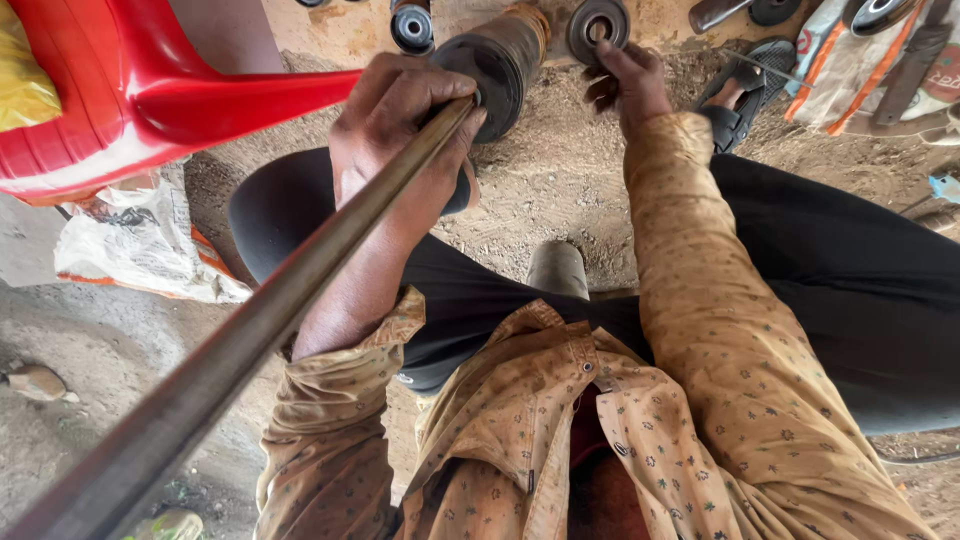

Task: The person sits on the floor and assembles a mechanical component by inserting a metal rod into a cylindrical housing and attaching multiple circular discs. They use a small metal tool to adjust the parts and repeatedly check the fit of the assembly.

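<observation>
Two hands at work: the left hand point(395, 135) is closed around a long steel rod point(290, 300) entering a dark cylinder point(497, 60) on the dirt floor; the right hand point(625, 80) pinches a round bearing disc point(597, 25). Seating the disc seems next, needing alignment.

This is a rough repair workshop, most likely open to the outside, where the work is done on the ground. The floor point(560, 190) is bare packed earth and dust, without any bench. Metal parts lie directly on it near the top edge of the view: a dark greasy cylinder point(497, 60), round pulley-like discs point(597, 25) and a small wheel point(412, 28). A red plastic chair point(120, 90) stands at the top left, above a crumpled white sack point(140, 245). Worn sacks with straps point(880, 60) lie at the top right corner.
</observation>
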